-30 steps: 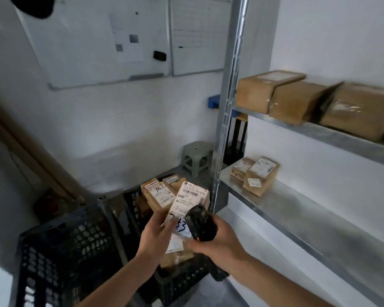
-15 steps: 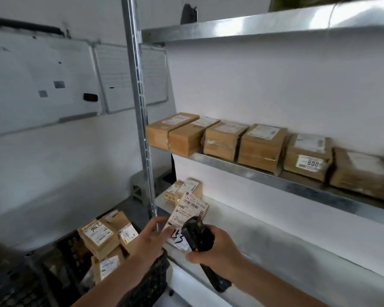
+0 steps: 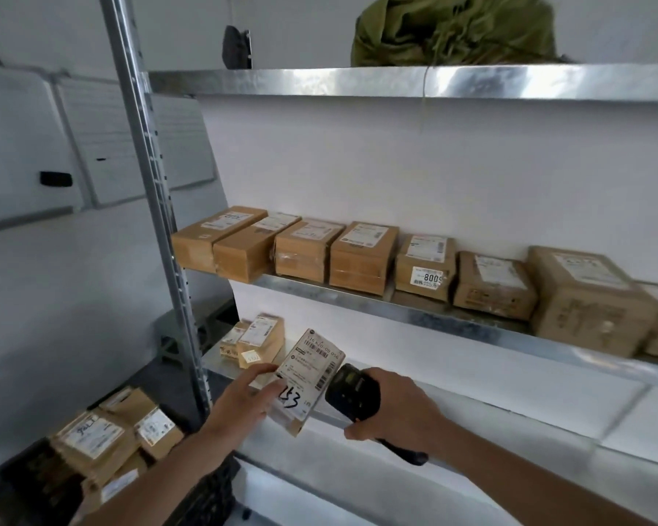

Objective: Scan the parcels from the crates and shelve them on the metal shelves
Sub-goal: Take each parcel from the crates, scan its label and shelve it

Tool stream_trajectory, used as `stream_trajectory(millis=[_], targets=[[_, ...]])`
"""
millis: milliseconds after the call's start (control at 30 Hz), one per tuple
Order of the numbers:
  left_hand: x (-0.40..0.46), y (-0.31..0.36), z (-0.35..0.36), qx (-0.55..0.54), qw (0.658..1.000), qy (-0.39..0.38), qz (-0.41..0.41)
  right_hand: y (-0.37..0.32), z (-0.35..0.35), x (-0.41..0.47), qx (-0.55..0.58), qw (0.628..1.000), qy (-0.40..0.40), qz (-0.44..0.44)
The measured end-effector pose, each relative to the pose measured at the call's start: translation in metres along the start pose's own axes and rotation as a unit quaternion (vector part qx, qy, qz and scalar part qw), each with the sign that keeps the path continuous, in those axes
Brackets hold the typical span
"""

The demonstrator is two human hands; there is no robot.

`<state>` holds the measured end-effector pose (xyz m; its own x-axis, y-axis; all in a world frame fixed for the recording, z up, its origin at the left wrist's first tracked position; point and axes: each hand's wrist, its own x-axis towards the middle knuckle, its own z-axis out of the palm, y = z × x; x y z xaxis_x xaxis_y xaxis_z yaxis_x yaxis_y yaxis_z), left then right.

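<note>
My left hand point(image 3: 244, 402) holds a small brown parcel point(image 3: 308, 377) with a white barcode label and handwritten digits, tilted up in front of the lower metal shelf point(image 3: 509, 419). Right beside it, my right hand point(image 3: 399, 408) grips a black handheld scanner point(image 3: 352, 391), its head close to the label's right edge. Several labelled parcels point(image 3: 107, 438) lie in the black crate point(image 3: 206, 495) at the lower left. A row of brown parcels point(image 3: 361, 256) fills the middle shelf point(image 3: 434, 320).
Two small parcels point(image 3: 259, 337) stand at the left end of the lower shelf. A steel upright point(image 3: 149, 184) rises on the left. A green bag point(image 3: 453, 28) sits on the top shelf point(image 3: 358, 81). Whiteboards point(image 3: 54, 153) hang on the left wall.
My view has swung up and right from the crates to the shelves. Both hands, with the parcel and scanner, have moved toward the lower shelf.
</note>
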<state>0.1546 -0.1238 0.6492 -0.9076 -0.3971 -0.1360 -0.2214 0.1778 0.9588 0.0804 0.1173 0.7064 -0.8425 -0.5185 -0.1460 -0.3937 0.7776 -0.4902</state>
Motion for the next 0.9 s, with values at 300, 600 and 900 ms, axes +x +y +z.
stream_trajectory(millis=[300,600,900], targets=[[0.006,0.021,-0.003,0.042,0.999,-0.019,0.023,0.018,-0.046,-0.030,-0.184,0.981,0.018,0.051],[0.012,0.044,0.005,0.043,0.998,-0.035,0.043,0.020,-0.069,-0.046,-0.264,0.960,0.017,0.091],[0.023,0.045,0.005,0.045,0.998,-0.034,0.040,0.016,-0.070,-0.043,-0.282,0.953,0.004,0.111]])
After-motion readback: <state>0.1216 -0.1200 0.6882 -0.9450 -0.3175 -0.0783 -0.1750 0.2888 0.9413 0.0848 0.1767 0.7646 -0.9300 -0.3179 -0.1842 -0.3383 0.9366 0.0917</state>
